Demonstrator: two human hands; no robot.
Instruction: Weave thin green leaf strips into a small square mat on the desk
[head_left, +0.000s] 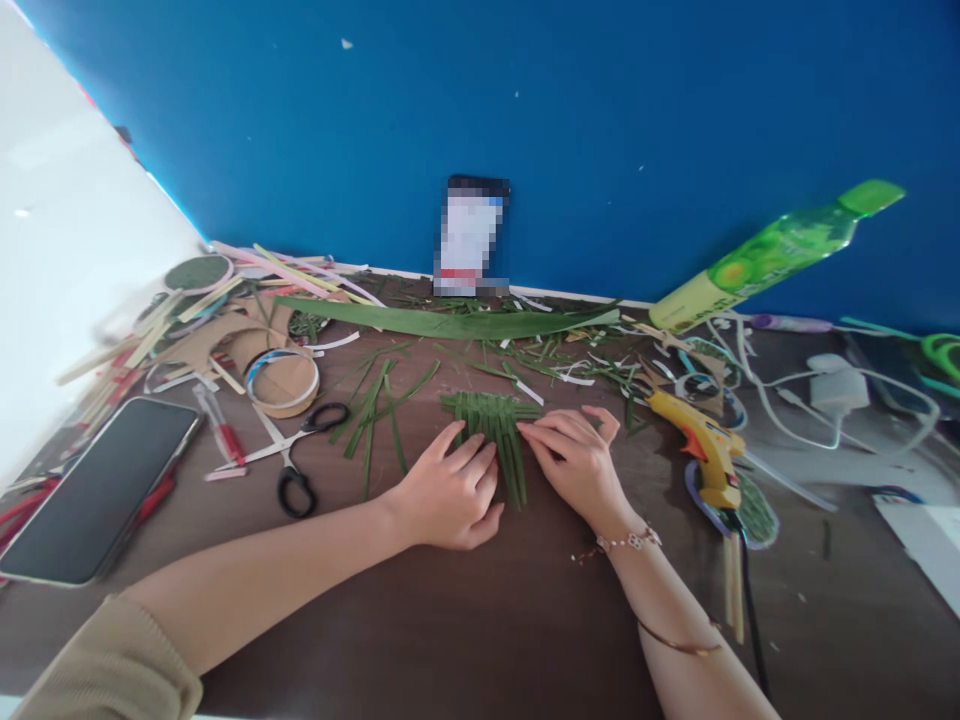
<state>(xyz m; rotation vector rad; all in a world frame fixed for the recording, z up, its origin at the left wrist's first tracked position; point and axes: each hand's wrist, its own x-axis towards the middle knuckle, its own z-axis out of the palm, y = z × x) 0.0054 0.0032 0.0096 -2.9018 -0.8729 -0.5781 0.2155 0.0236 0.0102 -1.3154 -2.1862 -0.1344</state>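
Note:
A small woven mat of green leaf strips (491, 420) lies on the dark brown table (480, 620), its loose ends pointing toward me. My left hand (450, 490) rests on the mat's left side, fingers extended and pressing flat on the strips. My right hand (574, 455) lies on the mat's right side, fingers stretched out onto the strips, a bracelet on the wrist. Neither hand grips anything.
Black-handled scissors (296, 460), a tape roll (283, 380) and a phone (97, 490) lie left. A long green leaf (450, 322) and loose strips lie behind. A yellow glue gun (701, 445), cables and a green bottle (772, 255) sit right. A propped phone (471, 238) leans on the blue wall.

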